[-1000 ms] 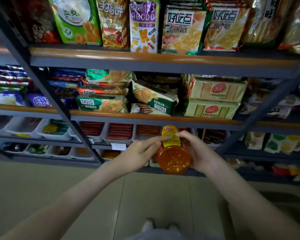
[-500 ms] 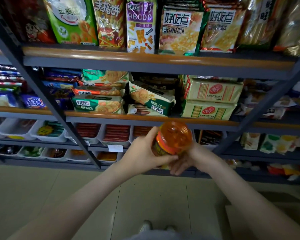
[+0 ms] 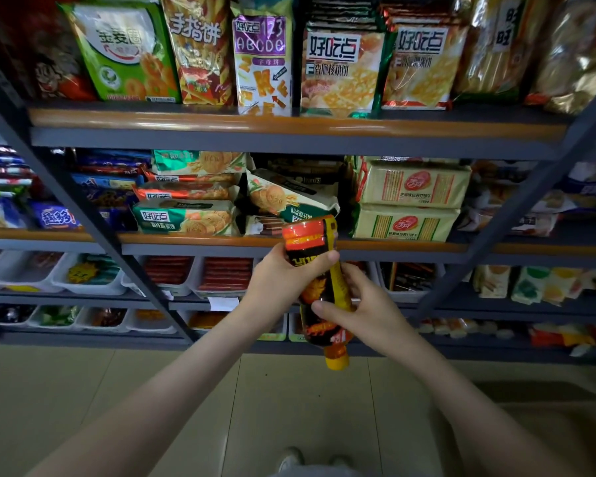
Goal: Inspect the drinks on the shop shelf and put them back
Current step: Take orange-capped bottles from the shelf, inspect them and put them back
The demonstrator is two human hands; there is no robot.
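We hold the drink bottle point(image 3: 319, 287) in the air in front of the shop shelf point(image 3: 186, 239), tilted, with its yellow cap end pointing down. Our left hand point(image 3: 277, 280) has its fingers curled round the upper end. Our right hand point(image 3: 362, 313) grips the middle, thumb across the label. Biscuit packs point(image 3: 186, 218) lie on the shelf behind.

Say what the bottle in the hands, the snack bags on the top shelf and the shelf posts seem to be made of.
Bottle: probably clear plastic, since amber drink shows through near the cap; its label is a glossy printed wrap.
Snack bags: shiny plastic or foil film, creased and glinting.
Shelf posts: likely painted metal, being thin, dark grey and matt.
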